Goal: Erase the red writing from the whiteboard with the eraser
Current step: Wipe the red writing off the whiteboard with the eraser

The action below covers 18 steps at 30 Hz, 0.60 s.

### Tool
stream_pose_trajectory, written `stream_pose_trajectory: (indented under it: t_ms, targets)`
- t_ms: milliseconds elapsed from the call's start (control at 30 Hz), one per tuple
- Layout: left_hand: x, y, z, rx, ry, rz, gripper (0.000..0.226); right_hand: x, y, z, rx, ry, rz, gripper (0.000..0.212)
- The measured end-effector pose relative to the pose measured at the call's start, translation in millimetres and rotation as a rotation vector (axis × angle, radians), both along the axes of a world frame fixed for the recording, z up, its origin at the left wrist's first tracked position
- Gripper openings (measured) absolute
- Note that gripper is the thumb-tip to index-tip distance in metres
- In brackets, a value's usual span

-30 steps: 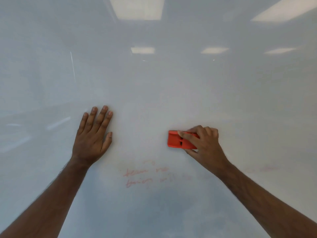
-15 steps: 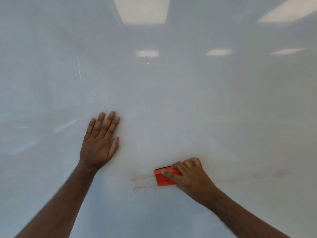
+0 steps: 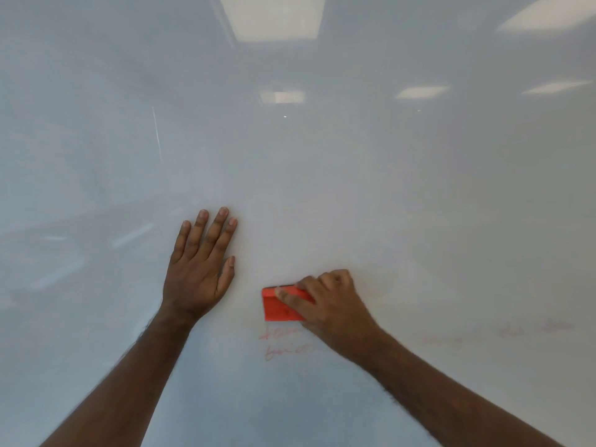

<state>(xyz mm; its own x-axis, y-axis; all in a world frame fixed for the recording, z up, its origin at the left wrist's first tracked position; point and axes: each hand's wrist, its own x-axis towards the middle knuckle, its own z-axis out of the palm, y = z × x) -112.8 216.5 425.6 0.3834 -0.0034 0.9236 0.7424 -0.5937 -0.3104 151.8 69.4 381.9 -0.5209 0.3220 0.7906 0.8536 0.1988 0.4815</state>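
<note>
**Erasing red writing: eraser pressed to board, faint text remaining below**

Gripping the red eraser (image 3: 281,305) with the right hand (image 3: 325,304): fingers curled over its upper edge, thumb lying across its face, holding it flat against the whiteboard (image 3: 354,188). Showing a thin dark strip along the eraser's top edge. Sitting low on the board, slightly left of centre, well apart from the left hand.

Pressing the left hand (image 3: 200,269) flat on the whiteboard, fingers straight and pointing up, close together, thumb out to the right. Holding nothing. Resting to the left of the eraser and somewhat higher, with a bare gap of board between the two hands.

Remaining just below the eraser: two short lines of faint red writing (image 3: 283,341), partly smeared, too pale to read. The upper line starting almost at the eraser's lower edge; its right end passing behind the right hand. Lying further right, at about the same height: a second, even fainter stretch of red traces (image 3: 503,332), blurred and illegible.

Extending both bare forearms up from the bottom corners of the view. Reflecting several rectangular ceiling light panels (image 3: 274,17) in the glossy upper board, plus a thin pale streak (image 3: 157,133) upper left.
</note>
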Motion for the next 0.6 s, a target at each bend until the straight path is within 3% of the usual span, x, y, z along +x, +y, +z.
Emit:
stream_pose_trajectory:
  t_ms: [267, 433, 600]
  targets:
    - [-1, -1, 1, -0.006, 0.009, 0.008, 0.066, 3, 7, -75, -0.162, -0.119, 0.02, 0.055]
    - [0, -1, 0, -0.002, 0.003, 0.016, 0.066, 36, -14, -50, -0.095, -0.083, -0.031, 0.056]
    - [0, -1, -1, -0.001, 0.004, 0.022, 0.067, 13, -6, -16, -0.026, -0.003, -0.053, 0.059]
